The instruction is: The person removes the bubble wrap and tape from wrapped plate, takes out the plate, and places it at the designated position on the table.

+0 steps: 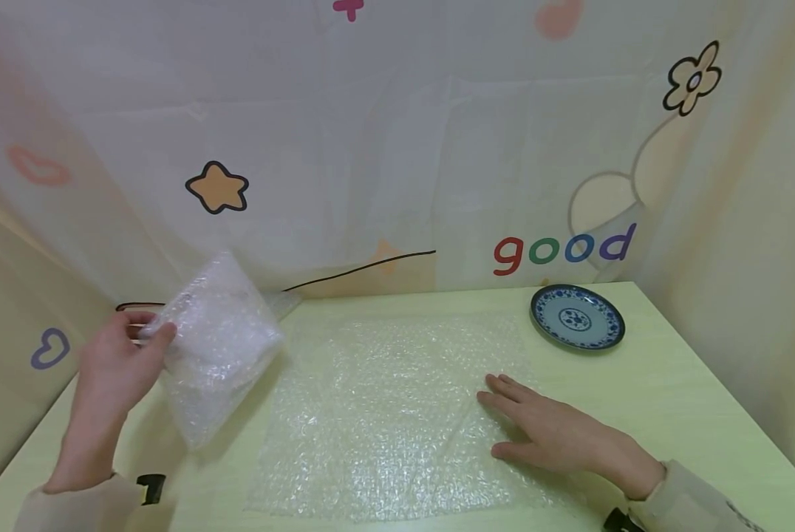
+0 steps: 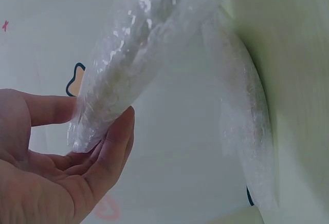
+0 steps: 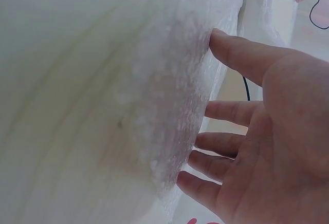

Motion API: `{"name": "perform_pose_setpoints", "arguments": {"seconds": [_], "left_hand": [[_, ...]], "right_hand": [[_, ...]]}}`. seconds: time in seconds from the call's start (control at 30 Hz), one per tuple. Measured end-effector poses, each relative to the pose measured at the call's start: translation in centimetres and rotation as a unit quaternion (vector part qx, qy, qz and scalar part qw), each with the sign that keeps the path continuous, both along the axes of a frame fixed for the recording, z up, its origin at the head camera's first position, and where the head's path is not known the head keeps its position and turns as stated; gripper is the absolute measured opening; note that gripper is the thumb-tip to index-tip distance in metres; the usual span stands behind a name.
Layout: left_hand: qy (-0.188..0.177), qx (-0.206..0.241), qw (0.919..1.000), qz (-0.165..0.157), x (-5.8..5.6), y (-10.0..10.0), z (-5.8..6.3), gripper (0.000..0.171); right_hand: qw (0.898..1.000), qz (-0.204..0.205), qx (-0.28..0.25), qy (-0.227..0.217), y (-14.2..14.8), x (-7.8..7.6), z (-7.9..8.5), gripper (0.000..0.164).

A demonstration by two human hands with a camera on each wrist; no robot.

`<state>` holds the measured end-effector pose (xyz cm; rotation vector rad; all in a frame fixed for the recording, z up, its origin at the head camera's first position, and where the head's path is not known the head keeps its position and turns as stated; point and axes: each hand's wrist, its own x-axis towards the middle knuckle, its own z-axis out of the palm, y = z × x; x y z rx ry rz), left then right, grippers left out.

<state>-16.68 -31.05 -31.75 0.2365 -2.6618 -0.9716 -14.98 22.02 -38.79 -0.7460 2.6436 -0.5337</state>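
Note:
On the left in the head view, my left hand (image 1: 121, 362) pinches the edge of a folded bubble-wrap package (image 1: 221, 340), held tilted above the table. Its thumb and fingers lie on opposite sides of the package (image 2: 123, 64) in the left wrist view; what is inside cannot be made out. A flat sheet of bubble wrap (image 1: 384, 414) is spread over the middle of the table. At the sheet's right side is my right hand (image 1: 553, 432), fingers extended and spread. In the right wrist view its fingertips appear to touch the sheet (image 3: 177, 90).
A blue-and-white patterned plate (image 1: 577, 318) rests at the table's back right. Another bubble-wrapped bundle (image 2: 244, 90) lies on the table (image 1: 677, 414) behind the held package, mostly hidden in the head view. A printed curtain (image 1: 371, 148) hangs along the back edge.

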Motion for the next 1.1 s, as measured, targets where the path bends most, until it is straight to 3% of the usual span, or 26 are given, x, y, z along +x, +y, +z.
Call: {"name": "perform_pose_setpoints", "arguments": {"seconds": [0.17, 0.3, 0.63, 1.1], "left_hand": [[0.003, 0.013, 0.9998, -0.012, -0.2, 0.8, -0.2, 0.048], [-0.015, 0.023, 0.9994, -0.022, -0.5, 1.5, -0.2, 0.051], [-0.031, 0.05, 0.9951, -0.079, -1.0, 2.7, -0.7, 0.058], [-0.076, 0.096, 0.9801, -0.156, -1.0, 4.8, -1.1, 0.056]], "right_hand": [[1.0, 0.003, 0.004, 0.003, 0.0, 0.0, 0.0, 0.08], [1.0, 0.003, 0.007, 0.005, -0.1, 0.0, 0.1, 0.079], [1.0, -0.005, 0.017, 0.004, -0.7, -0.1, 0.1, 0.081], [1.0, 0.006, 0.021, 0.006, -1.2, -0.8, 0.2, 0.082]]}}
